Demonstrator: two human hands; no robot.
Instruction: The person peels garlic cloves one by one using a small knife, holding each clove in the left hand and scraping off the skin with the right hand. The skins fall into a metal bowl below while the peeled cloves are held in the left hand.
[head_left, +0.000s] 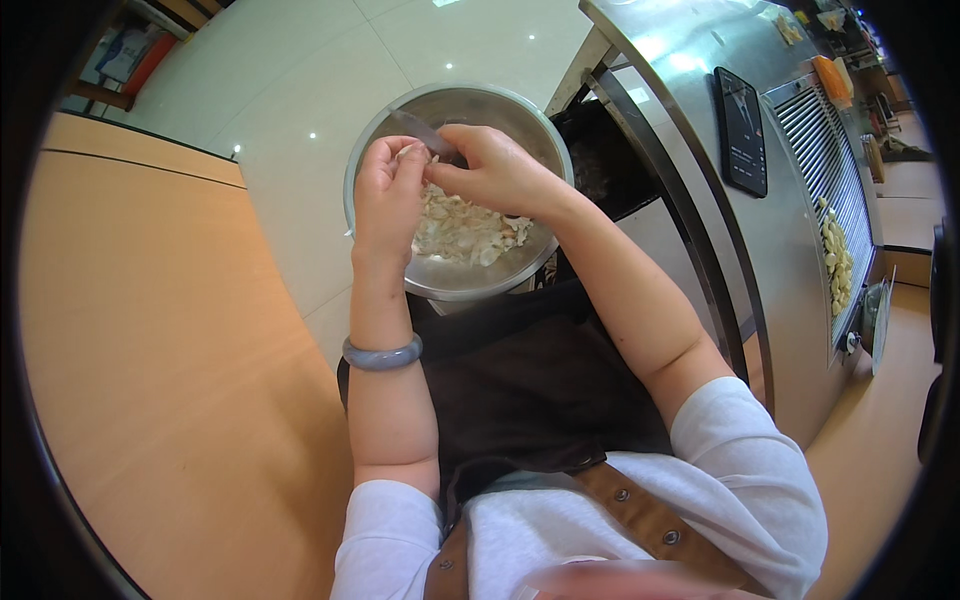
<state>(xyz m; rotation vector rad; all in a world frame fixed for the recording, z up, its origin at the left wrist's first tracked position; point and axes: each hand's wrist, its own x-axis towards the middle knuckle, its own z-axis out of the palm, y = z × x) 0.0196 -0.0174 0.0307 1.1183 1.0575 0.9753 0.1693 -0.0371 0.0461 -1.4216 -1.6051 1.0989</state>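
My left hand (390, 196) pinches a small pale piece, probably a garlic clove (410, 152), between thumb and fingers. A knife with a flat metal blade (421, 133) is in my right hand (491, 169), its blade slanting up and left behind the fingertips. Most of the knife's handle is hidden by the hand. Both hands meet above a wide stainless steel bowl (525, 112). Papery garlic skins (472, 231) cover the bottom of that bowl, partly hidden by my hands.
To the right stands a steel counter (675, 45) with a phone (741, 131), its screen lit. Peeled garlic cloves (836, 259) lie on the counter's slatted grate (814, 135). A wooden panel (150, 337) rises on the left. Under the counter is a black container (604, 161).
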